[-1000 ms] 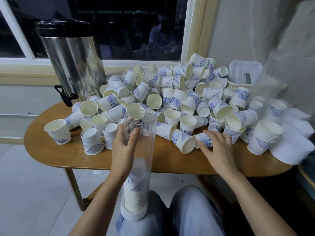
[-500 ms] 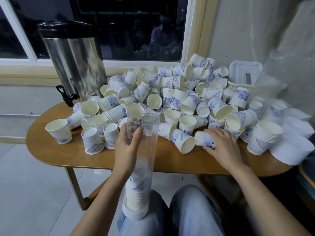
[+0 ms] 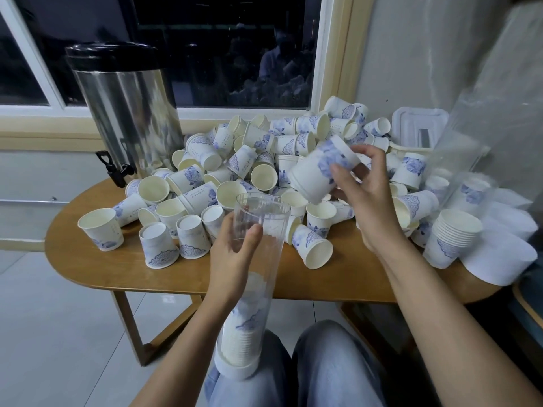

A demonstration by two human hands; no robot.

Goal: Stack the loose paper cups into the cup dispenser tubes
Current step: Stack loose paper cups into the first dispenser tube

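A clear plastic dispenser tube (image 3: 258, 230) stands on my left thigh, its open mouth level with the table edge. White cups with blue print are stacked in its lower part (image 3: 241, 336). My left hand (image 3: 232, 259) grips the tube near the top. My right hand (image 3: 367, 198) holds a paper cup (image 3: 317, 168) in the air, mouth tilted down and left, above and right of the tube's mouth. A big heap of loose paper cups (image 3: 264, 160) covers the wooden table (image 3: 88, 268).
A steel drinks urn (image 3: 126, 113) with a black tap stands at the back left. A nested stack of cups (image 3: 449, 239) sits at the right, beside white paper sheets (image 3: 505, 254). A white plastic basket (image 3: 417, 127) and a clear plastic bag (image 3: 476, 133) are at the back right.
My right hand closed on a cup lying at the table's front and lifted it up and left toward the tube mouth. My left hand kept its hold on the tube.
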